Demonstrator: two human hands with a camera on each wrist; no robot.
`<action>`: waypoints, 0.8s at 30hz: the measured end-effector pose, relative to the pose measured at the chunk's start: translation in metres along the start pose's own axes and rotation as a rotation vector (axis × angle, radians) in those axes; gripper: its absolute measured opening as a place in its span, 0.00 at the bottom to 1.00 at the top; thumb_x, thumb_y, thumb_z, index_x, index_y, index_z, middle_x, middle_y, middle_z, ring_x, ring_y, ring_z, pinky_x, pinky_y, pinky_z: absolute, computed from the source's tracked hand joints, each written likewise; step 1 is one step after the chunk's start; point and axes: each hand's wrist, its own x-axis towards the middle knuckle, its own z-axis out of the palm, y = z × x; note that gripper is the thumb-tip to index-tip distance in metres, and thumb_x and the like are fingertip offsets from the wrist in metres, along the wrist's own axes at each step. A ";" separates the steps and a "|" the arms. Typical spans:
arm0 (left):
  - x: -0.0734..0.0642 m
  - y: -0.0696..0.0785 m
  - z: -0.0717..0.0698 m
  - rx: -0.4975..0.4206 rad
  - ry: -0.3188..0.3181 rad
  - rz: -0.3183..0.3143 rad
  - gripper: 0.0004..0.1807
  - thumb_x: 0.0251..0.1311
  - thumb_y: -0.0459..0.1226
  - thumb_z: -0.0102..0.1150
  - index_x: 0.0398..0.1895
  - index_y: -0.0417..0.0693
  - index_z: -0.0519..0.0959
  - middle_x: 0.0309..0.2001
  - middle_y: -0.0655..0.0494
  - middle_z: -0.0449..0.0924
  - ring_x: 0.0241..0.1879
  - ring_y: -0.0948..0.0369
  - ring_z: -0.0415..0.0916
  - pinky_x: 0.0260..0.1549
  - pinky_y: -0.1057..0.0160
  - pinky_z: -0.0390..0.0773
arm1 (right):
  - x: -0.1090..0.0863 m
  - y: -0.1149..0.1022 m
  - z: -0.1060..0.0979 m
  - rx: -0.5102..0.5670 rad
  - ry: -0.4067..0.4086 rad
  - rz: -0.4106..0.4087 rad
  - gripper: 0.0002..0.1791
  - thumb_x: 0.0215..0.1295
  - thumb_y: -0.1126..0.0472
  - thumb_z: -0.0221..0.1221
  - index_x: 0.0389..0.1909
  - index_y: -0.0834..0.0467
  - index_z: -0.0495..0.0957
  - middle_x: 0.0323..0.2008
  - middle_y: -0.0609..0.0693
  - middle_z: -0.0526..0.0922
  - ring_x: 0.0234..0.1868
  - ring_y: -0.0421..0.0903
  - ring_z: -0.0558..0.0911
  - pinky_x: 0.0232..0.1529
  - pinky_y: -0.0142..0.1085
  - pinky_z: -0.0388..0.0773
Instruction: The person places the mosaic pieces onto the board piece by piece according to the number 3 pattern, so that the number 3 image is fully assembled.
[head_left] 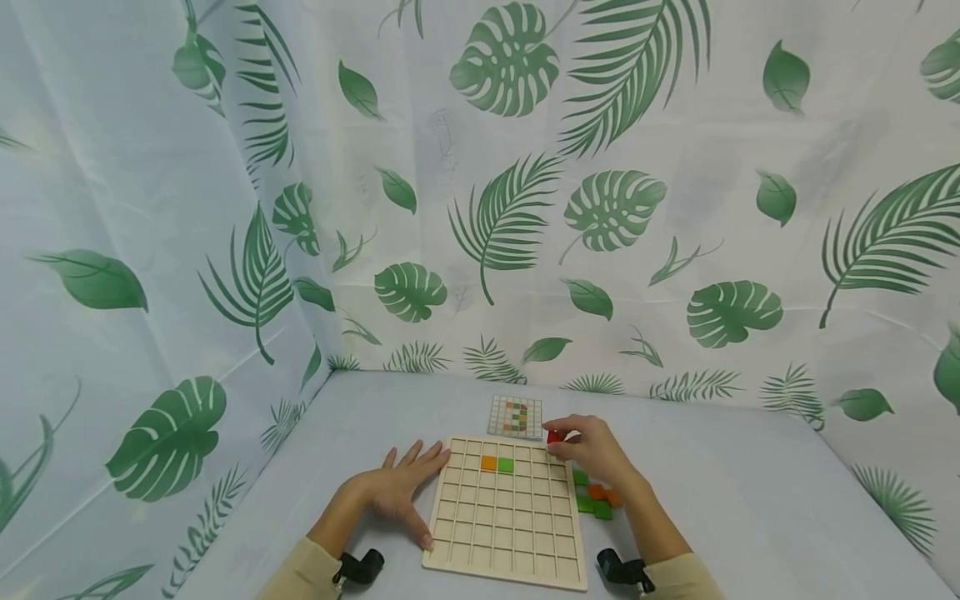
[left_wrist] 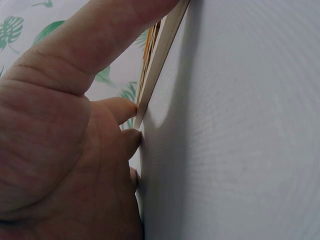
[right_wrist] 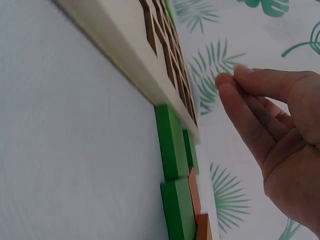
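A wooden grid board point(head_left: 491, 529) lies flat on the table, with an orange tile point(head_left: 489, 462) and a green tile point(head_left: 506, 465) side by side in its upper cells. Spread along the board's left edge, my left hand point(head_left: 393, 490) touches it with thumb and fingertips. My right hand point(head_left: 596, 450) is raised at the board's top right corner and pinches a red tile point(head_left: 553, 436) between thumb and fingers. In the right wrist view that tile is hidden behind the fingers.
Several loose tiles, green point(head_left: 603, 509) and orange point(head_left: 597, 492), lie against the board's right edge. Behind the board is a small pattern card point(head_left: 515, 417) with a coloured grid. A leaf-printed cloth point(head_left: 510, 208) hangs at the table's back and left.
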 end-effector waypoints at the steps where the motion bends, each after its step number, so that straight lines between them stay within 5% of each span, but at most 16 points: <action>1: 0.000 0.000 0.000 0.000 0.000 0.002 0.76 0.38 0.62 0.83 0.86 0.55 0.43 0.86 0.49 0.35 0.84 0.40 0.27 0.75 0.26 0.29 | 0.001 -0.001 0.002 -0.007 -0.005 0.007 0.20 0.66 0.67 0.69 0.58 0.64 0.84 0.41 0.55 0.85 0.32 0.50 0.89 0.33 0.37 0.88; 5: 0.002 -0.003 0.003 -0.008 0.002 0.006 0.75 0.40 0.63 0.82 0.86 0.56 0.43 0.86 0.50 0.35 0.84 0.40 0.27 0.75 0.27 0.28 | 0.004 -0.005 0.008 -0.024 -0.021 -0.002 0.19 0.66 0.66 0.69 0.57 0.63 0.85 0.42 0.55 0.88 0.29 0.50 0.88 0.29 0.41 0.87; 16: 0.004 -0.004 0.005 -0.030 0.010 -0.017 0.74 0.39 0.64 0.81 0.86 0.59 0.44 0.87 0.53 0.35 0.85 0.43 0.26 0.76 0.29 0.26 | 0.014 -0.022 0.024 0.110 -0.057 0.000 0.18 0.73 0.69 0.61 0.61 0.67 0.81 0.49 0.63 0.86 0.35 0.55 0.89 0.38 0.38 0.89; 24: 0.003 -0.004 0.003 -0.033 0.008 -0.017 0.75 0.39 0.63 0.81 0.86 0.59 0.44 0.87 0.52 0.35 0.85 0.43 0.25 0.76 0.28 0.26 | 0.016 -0.017 0.031 0.059 -0.116 -0.011 0.16 0.74 0.67 0.61 0.59 0.65 0.83 0.40 0.62 0.88 0.33 0.51 0.87 0.35 0.40 0.87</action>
